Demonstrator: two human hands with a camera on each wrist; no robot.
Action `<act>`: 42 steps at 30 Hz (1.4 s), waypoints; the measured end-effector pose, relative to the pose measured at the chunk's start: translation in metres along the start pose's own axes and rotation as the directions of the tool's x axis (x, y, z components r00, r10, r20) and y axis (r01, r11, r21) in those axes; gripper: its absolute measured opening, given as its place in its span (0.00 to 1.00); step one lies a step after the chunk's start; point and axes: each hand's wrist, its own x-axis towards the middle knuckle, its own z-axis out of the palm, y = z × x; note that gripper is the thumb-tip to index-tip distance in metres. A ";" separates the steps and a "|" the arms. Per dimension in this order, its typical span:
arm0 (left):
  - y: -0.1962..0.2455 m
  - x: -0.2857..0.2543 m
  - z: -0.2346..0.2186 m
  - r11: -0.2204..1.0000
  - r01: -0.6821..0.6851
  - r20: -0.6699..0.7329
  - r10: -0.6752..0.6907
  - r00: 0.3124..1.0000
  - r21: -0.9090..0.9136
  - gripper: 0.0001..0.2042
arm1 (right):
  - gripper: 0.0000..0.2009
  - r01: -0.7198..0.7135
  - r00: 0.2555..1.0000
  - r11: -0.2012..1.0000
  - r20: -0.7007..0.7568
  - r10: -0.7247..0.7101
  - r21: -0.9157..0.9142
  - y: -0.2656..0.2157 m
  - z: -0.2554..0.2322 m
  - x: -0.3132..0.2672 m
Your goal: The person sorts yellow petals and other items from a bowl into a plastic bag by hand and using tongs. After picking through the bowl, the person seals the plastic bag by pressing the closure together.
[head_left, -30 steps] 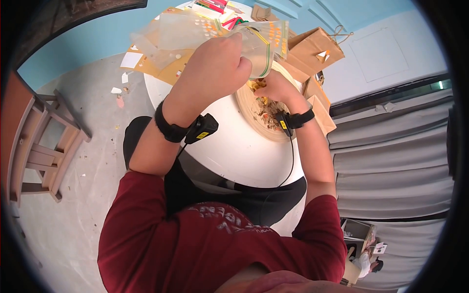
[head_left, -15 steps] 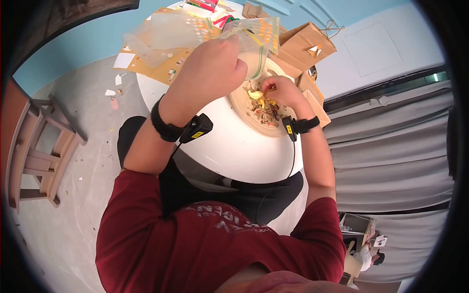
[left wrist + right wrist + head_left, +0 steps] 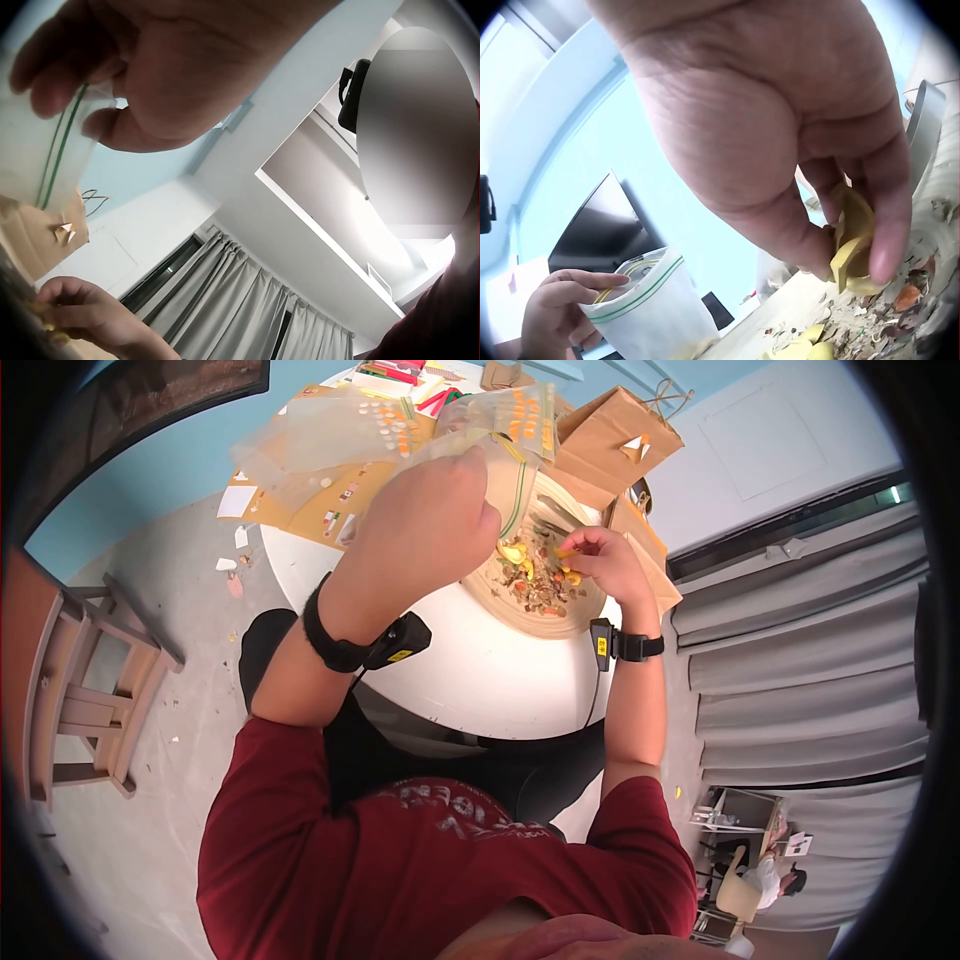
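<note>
The left hand [image 3: 435,510] pinches the rim of a clear zip bag [image 3: 652,315] with a green line along its mouth, holding it beside a round woven tray [image 3: 480,592]. In the right wrist view the bag's mouth gapes. Over the tray, the right hand [image 3: 605,565] pinches a curved yellow piece [image 3: 853,240] between thumb and fingers. Brown and orange dried bits [image 3: 907,298] lie scattered on the tray, with more yellow pieces [image 3: 513,553] among them. A metal tool [image 3: 925,124] lies on the tray's far side.
Flat bags with orange and white dots [image 3: 395,428] lie at the back of the white table [image 3: 480,685]. Brown paper bags [image 3: 610,445] stand behind and right of the tray. Brown sheets [image 3: 290,500] lie at the left. A wooden chair [image 3: 95,705] stands on the floor.
The right hand has moved from beside the bag's mouth toward the tray's right side and now pinches a yellow piece. The left hand keeps hold of the bag.
</note>
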 end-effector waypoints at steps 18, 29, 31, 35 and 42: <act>0.013 0.006 0.030 0.997 0.006 0.005 -0.007 1.000 0.078 0.22 | 0.11 0.237 0.971 0.965 -0.060 -0.231 0.112 0.031 -0.009 -0.005; 0.027 0.004 0.033 0.979 0.202 0.041 -0.201 0.979 -0.009 0.25 | 0.12 0.198 0.980 0.974 -0.046 -0.194 0.112 0.026 -0.006 -0.011; 0.028 0.003 0.033 0.979 0.205 0.049 -0.204 0.978 -0.016 0.26 | 0.12 0.178 0.984 0.972 -0.035 -0.175 0.151 0.025 -0.006 -0.012; 0.030 0.003 0.032 0.976 0.215 0.060 -0.213 0.975 -0.024 0.26 | 0.10 0.141 0.990 0.975 -0.044 -0.135 0.172 0.026 -0.006 -0.013; 0.027 0.003 0.033 0.981 0.193 0.050 -0.193 0.980 0.009 0.26 | 0.08 0.133 0.989 0.963 -0.101 -0.111 0.237 0.028 -0.006 -0.012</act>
